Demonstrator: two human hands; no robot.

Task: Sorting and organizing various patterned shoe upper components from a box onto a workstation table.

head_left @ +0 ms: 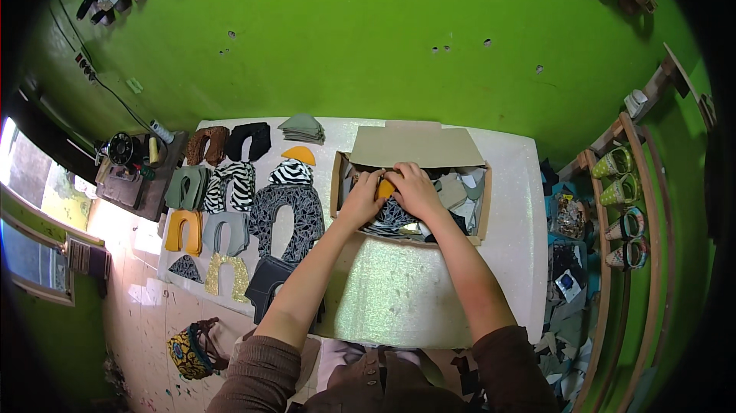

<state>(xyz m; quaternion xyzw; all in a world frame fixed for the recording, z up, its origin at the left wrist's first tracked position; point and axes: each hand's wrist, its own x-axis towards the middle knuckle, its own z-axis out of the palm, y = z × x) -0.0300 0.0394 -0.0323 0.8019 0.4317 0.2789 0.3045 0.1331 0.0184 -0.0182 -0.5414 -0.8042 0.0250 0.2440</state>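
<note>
Over an open cardboard box (418,146) full of cut material scraps, my left hand (363,197) and my right hand (416,190) meet. Between them is a yellow cut piece (385,188), with the fingers of both closed on its sides. Under my hands lie black-and-grey patterned pieces (389,216). Grey-green scraps (452,194) fill the box's right side. Left of the box, near its lid, are a yellow half-round piece (299,155) and zebra-striped pieces (290,172). My fingertips partly hide the yellow piece.
Stacks of U-shaped pieces cover the table's left side, including patterned ones (286,221), yellow ones (184,231) and glittery gold ones (227,276). A sewing machine (121,149) stands at far left. On the right are a shoe rack (600,260) and scrap-filled bins (569,252).
</note>
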